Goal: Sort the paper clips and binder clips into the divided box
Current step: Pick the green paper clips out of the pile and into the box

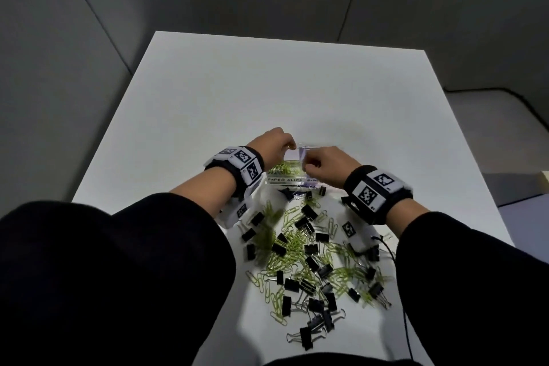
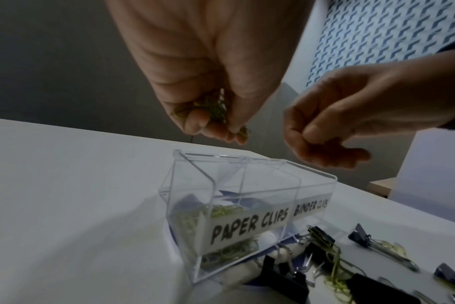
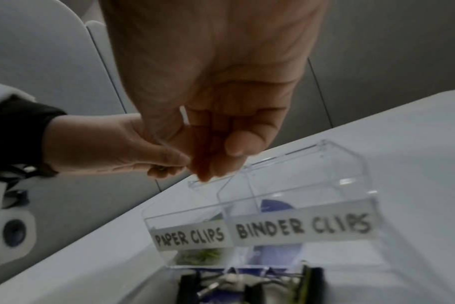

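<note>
Paper clips (image 1: 292, 242), thin and yellow-green, lie scattered over the near half of the white table (image 1: 184, 116), mixed with black binder clips (image 1: 309, 212) whose wire handles stick out at all angles. At twelve o'clock from that heap stands the clear divided box (image 2: 229, 185), open at the top, with two handwritten labels on its front wall: "PAPER CLIPS" on the left compartment and "BINDER CLIPS" on the right one. A small bed of green clips already rests in the left compartment; what lies in the right one I cannot make out.

Both hands hover over the box, close together. The left hand (image 2: 205, 82) hangs above the paper-clip side with its fingers (image 2: 195, 121) curled down around a small bunch of green clips (image 2: 216, 111), the thumb pressed against them. The right hand (image 3: 216, 98), at about three o'clock from the left, hangs over the divider with its fingers bent inward and the thumb tucked against them; I see nothing held in it. Each wrist wears a black band (image 1: 374, 192) with square black-and-white markers, and black sleeves (image 1: 118, 261) cover both forearms.
</note>
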The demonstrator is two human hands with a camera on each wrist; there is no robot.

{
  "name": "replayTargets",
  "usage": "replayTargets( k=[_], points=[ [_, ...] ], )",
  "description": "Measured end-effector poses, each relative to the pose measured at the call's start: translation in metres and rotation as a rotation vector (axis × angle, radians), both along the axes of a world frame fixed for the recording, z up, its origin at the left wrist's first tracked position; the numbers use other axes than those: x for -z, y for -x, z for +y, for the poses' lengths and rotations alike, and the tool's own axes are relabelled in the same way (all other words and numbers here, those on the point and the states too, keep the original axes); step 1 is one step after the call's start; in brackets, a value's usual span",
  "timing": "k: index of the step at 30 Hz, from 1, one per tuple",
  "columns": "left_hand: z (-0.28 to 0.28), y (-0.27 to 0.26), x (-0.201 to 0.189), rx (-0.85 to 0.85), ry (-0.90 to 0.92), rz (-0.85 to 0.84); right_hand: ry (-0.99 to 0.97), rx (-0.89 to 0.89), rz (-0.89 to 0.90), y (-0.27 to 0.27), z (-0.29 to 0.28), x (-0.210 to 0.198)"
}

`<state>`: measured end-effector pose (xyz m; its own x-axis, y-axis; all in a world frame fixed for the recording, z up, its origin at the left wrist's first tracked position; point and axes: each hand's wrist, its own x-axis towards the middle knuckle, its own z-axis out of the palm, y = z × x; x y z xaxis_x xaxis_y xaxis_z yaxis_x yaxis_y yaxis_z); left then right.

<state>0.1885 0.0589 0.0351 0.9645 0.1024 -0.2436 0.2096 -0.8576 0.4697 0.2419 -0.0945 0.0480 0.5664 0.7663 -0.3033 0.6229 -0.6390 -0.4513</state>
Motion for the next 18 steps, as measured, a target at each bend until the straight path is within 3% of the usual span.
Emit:
replayTargets(
  k=[5,10,14,18],
  points=[
    [-0.011,0.001,0.001,0.077,-0.034,0.059,0.212,-0.102,0.028,0.003,-0.032,0.009],
    [-0.023,0.023,-0.005,0.176,-0.139,-0.094,0.217,-0.118,-0.068,0.017,-0.047,0.033],
    [-0.043,0.049,0.014,0.327,-0.202,0.071,0.19,-0.129,-0.218,0.029,-0.05,0.053],
    [-0.046,0.071,0.036,0.283,-0.266,0.154,0.259,-0.164,-0.295,0.032,-0.05,0.063]
  ],
)
